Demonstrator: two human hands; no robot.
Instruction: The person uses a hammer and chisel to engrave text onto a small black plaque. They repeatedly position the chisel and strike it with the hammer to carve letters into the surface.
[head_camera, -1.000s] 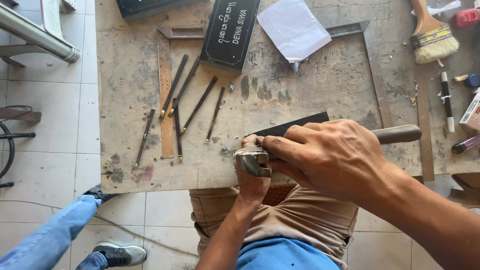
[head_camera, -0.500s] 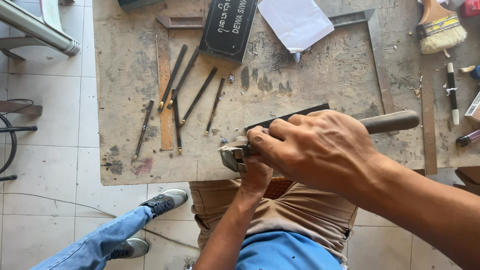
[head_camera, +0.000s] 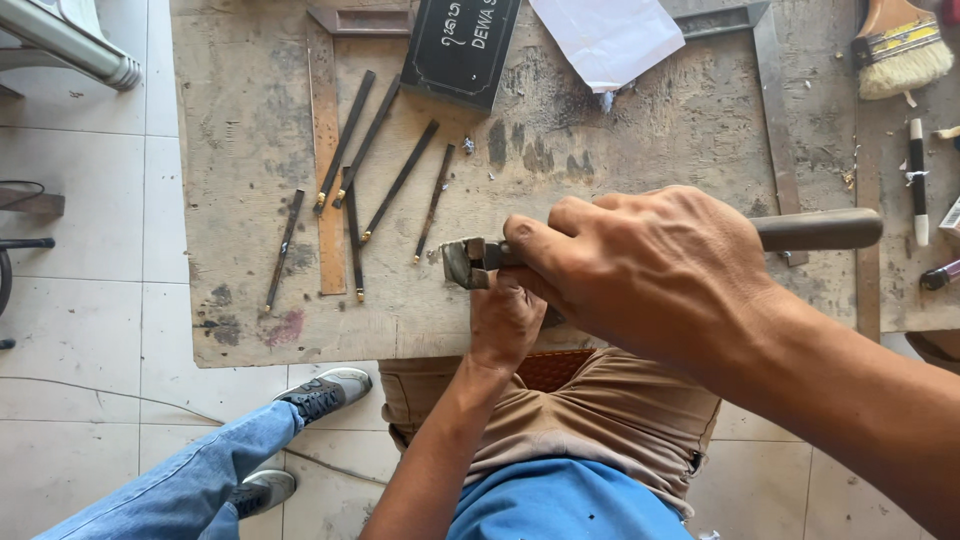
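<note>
A: Head view: the right hand (head_camera: 650, 270) is wrapped tight around a tool with a metal head (head_camera: 465, 263) and a long brown handle (head_camera: 815, 230). This handle sticks out past the hand, away from the grip.

B: And the left hand (head_camera: 505, 320)?

A: It comes up from below, just under the right grip. Its fingers seem closed on something small at the bench (head_camera: 250, 150) edge, but the right hand hides it, so I cannot tell what. I think it holds the piece steady while the tool works on it.

B: Why at the edge?

A: Probably so the left arm can reach up from the lap. Beyond the grip several thin dark rods (head_camera: 400, 180) lie loose, well apart from the tool. A black plaque (head_camera: 460, 50), white paper (head_camera: 610, 40) and a brush (head_camera: 900, 50) lie farther away. The bare wood between the rods and the grip gives room to move.
</note>
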